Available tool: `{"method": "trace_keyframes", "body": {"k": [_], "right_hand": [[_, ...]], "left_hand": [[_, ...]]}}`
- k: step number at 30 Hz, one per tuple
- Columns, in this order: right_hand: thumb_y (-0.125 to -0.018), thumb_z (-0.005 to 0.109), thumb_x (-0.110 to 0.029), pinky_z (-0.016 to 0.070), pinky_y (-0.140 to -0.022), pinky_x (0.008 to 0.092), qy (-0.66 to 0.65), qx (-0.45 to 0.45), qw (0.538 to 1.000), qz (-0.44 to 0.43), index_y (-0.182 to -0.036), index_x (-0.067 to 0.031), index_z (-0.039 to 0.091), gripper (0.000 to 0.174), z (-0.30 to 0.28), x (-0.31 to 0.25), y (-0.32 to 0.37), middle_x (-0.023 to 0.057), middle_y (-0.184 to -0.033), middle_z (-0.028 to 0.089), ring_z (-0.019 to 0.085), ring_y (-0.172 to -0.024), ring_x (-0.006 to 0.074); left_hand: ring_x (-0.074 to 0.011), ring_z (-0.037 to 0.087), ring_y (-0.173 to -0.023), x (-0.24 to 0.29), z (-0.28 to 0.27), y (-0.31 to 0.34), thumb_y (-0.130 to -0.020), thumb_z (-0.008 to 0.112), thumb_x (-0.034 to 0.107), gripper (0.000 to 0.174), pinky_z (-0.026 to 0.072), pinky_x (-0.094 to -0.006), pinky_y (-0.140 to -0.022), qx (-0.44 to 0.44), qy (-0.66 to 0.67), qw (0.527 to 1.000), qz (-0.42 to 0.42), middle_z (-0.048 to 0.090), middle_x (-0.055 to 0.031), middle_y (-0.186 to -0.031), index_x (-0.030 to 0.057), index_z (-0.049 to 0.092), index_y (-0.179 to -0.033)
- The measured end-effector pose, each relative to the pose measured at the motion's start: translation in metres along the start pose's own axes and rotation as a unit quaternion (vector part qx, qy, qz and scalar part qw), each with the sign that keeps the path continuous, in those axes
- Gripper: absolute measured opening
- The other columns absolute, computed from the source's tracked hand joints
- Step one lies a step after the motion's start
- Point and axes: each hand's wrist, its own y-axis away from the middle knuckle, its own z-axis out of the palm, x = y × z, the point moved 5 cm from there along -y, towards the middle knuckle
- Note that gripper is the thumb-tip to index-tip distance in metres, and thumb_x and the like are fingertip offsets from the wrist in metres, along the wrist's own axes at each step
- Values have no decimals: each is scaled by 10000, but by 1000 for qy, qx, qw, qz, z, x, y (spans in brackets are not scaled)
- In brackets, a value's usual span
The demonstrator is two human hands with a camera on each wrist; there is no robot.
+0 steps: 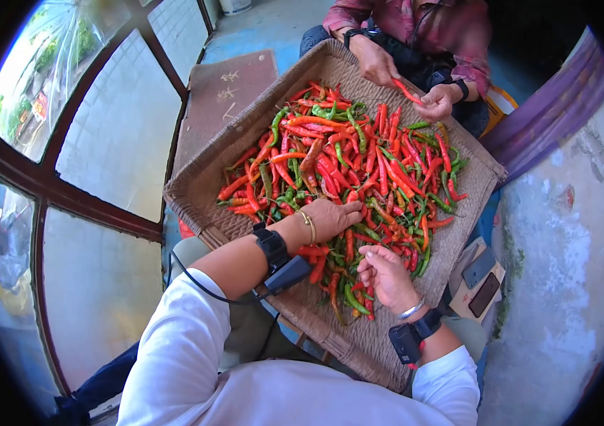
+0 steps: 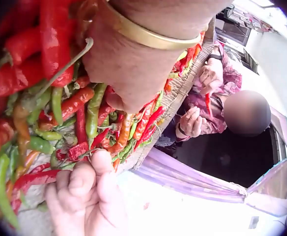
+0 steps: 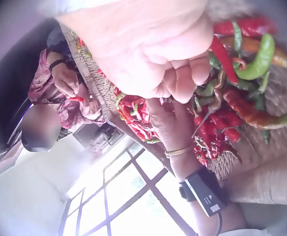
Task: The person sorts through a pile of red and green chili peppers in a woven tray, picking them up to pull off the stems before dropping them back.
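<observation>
A heap of red and green chili peppers (image 1: 330,156) fills a large woven tray (image 1: 387,355). My left hand (image 1: 327,219), with a gold bangle, reaches palm down into the middle of the heap, its fingers stretched out over the peppers; its thumb is hidden. To its right, my right hand (image 1: 387,275) is held over the near part of the heap, fingers curled and thumb close to the index finger. No pepper shows in it. In the left wrist view, a thin stem (image 2: 87,153) shows right at the fingertips of the right hand.
Across the tray, another person (image 1: 416,21) holds a red pepper (image 1: 407,92) between both hands. Two phones (image 1: 485,295) lie on a box to the right. Framed window panes (image 1: 106,128) stand on the left, a purple curtain (image 1: 558,106) on the right.
</observation>
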Motion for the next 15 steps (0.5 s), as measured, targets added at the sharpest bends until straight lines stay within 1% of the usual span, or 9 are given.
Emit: {"method": "trace_keyframes", "body": {"k": [1, 3, 6, 7, 9, 10, 11, 13, 15], "right_hand": [[-852, 472, -144, 410, -449, 174, -4, 1, 1000, -3, -971, -33, 512, 168, 1, -2, 0, 27, -667, 556, 517, -521, 73], [-851, 471, -140, 408, -449, 173, -8, -6, 1000, -4, -967, -30, 515, 165, 5, -7, 2, 30, -668, 556, 516, -522, 73], [-850, 471, -134, 409, -453, 173, 6, -9, 1000, -20, -962, -29, 519, 161, 7, -17, 5, 32, -671, 555, 517, -528, 75], [-850, 471, -134, 409, -453, 173, 4, -13, 1000, -22, -962, -29, 519, 161, 7, -19, 6, 32, -671, 555, 517, -528, 75], [-850, 468, -128, 411, -457, 172, 13, 7, 999, -39, -949, -30, 528, 152, -1, -24, 11, 34, -669, 557, 518, -531, 77], [-844, 482, -134, 413, -459, 175, 8, 6, 999, -43, -994, -31, 505, 184, -6, -24, 11, 31, -725, 565, 522, -548, 77], [-844, 482, -134, 413, -459, 175, 7, -1, 999, -48, -994, -31, 505, 184, -5, -26, 12, 31, -725, 565, 522, -548, 77], [-831, 505, -140, 419, -475, 178, 22, 54, 994, -90, -1050, -33, 468, 247, -2, -34, 15, 28, -809, 564, 535, -601, 79], [-837, 473, -130, 448, -520, 190, 62, 29, 992, -111, -1081, -54, 444, 257, 7, -36, 16, 26, -885, 551, 552, -654, 104]], "left_hand": [[-257, 598, -708, 0, 3, -1, -776, 461, 136, 278, 494, -358, -537, -19, 4, 1000, 6, 410, -90, -1199, 106, 467, -1052], [-243, 586, -607, 2, 3, -3, -762, 462, 134, 242, 472, -353, -476, 15, -6, 1000, 23, 492, -77, -1076, 104, 478, -1001], [-243, 569, -555, -2, -6, -5, -712, 559, 204, 312, 466, -349, -466, 51, 11, 997, -52, 527, -43, -779, 122, 471, -1001], [-243, 569, -555, 2, -12, -4, -712, 559, 204, 312, 466, -349, -466, 49, 7, 997, -52, 527, -43, -779, 122, 471, -1001], [-238, 564, -547, 17, -35, 0, -702, 587, 217, 335, 465, -348, -471, 163, 70, 984, -30, 526, -53, -771, 125, 483, -1007], [-236, 572, -576, 22, -40, 1, -695, 609, 210, 335, 470, -344, -485, 175, 136, 975, -25, 538, -57, -780, 116, 500, -997], [-235, 589, -629, 31, -48, 2, -706, 614, 168, 289, 485, -313, -534, 204, 207, 957, -14, 560, -58, -840, 103, 512, -969], [-180, 606, -680, 42, -42, 3, -757, 582, 101, 241, 483, -268, -598, 165, 388, 907, -20, 570, -56, -864, 78, 495, -981], [-108, 577, -732, 51, -41, 8, -812, 515, 51, 198, 462, -239, -653, 167, 573, 802, -9, 561, -35, -843, 57, 467, -1004]]}}
